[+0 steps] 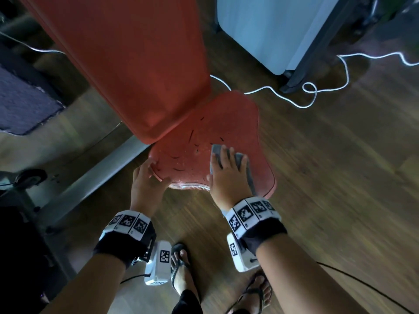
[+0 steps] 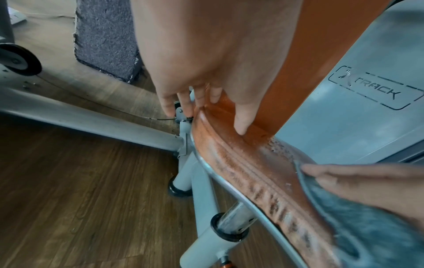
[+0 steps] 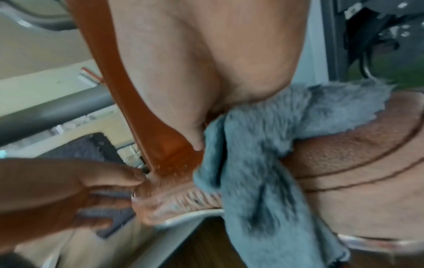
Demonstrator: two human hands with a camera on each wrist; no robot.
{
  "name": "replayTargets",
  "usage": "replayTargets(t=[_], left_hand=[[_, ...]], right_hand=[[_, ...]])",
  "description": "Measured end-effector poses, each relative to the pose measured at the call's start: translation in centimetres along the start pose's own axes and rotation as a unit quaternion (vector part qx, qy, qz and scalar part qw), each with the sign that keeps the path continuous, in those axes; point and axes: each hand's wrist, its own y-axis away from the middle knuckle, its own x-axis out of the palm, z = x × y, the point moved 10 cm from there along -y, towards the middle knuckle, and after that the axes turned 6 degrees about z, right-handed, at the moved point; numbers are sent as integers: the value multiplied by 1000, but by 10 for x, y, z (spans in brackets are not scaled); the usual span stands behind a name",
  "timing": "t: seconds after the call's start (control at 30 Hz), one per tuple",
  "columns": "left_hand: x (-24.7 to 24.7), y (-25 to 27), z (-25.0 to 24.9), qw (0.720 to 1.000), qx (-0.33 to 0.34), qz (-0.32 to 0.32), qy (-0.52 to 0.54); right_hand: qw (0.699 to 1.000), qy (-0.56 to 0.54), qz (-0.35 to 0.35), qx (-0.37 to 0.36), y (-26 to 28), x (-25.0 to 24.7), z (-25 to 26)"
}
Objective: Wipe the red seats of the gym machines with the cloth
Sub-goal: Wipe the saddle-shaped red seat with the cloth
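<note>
The worn red seat (image 1: pixel 231 125) sits below the long red backrest (image 1: pixel 136 64) in the head view. My right hand (image 1: pixel 229 162) lies flat with straight fingers on the grey cloth (image 1: pixel 248 175) and presses it onto the seat's near right part. My left hand (image 1: pixel 158 174) grips the seat's near left corner. In the left wrist view the left hand (image 2: pixel 206 101) has its thumb on top and its fingers down over the seat edge (image 2: pixel 247 172). The right wrist view shows the cloth (image 3: pixel 252 154) hanging over the seat's front rim (image 3: pixel 344 172).
A white cable (image 1: pixel 294 96) snakes over the wooden floor behind the seat. A pale grey machine panel (image 1: pixel 272 30) stands at the back right. A grey frame beam (image 1: pixel 102 177) runs to the left, near a dark mat (image 1: pixel 22 103). My sandalled feet (image 1: pixel 181 268) stand just before the seat.
</note>
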Motion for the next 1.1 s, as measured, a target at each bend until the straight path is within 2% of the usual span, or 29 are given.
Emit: replayTargets(t=[0.03,0.1,0.17,0.2,0.27,0.33,0.4,0.43,0.53,0.7,0.8,0.83,0.9,0.93,1.1], left_hand=[[-1,-2,-4,1000,2,-1,-17],[3,2,-22,999,25,-8,-37],[19,16,-55,992,103,-11,-75],[32,27,-75,981,159,-2,-114],[71,47,-104,948,254,67,-178],[114,62,-114,903,314,150,-251],[142,71,-113,862,356,172,-318],[148,71,-111,855,360,170,-332],[151,68,-104,865,352,162,-319],[148,73,-101,869,353,103,-332],[145,75,-101,849,337,107,-392],[140,73,-98,862,331,106,-370],[116,70,-92,914,295,81,-265],[104,71,-86,932,276,66,-224],[61,91,-48,961,212,8,-177]], right_hand=[[999,-43,-8,-14,0,-7,3],[986,-147,-81,-17,7,-33,-9],[964,-206,-165,24,18,-49,-46],[959,-219,-171,52,22,-46,-67],[954,-261,-118,91,24,-22,-103],[948,-302,-57,85,26,2,-122],[961,-269,-3,64,29,17,-126],[966,-252,21,59,30,20,-125],[955,-283,62,70,31,26,-120],[950,-299,53,76,30,25,-116],[955,-279,59,80,31,21,-114],[954,-280,67,81,31,22,-114],[953,-279,84,77,30,25,-114],[954,-276,89,75,29,26,-114],[950,-281,103,86,31,27,-113]])
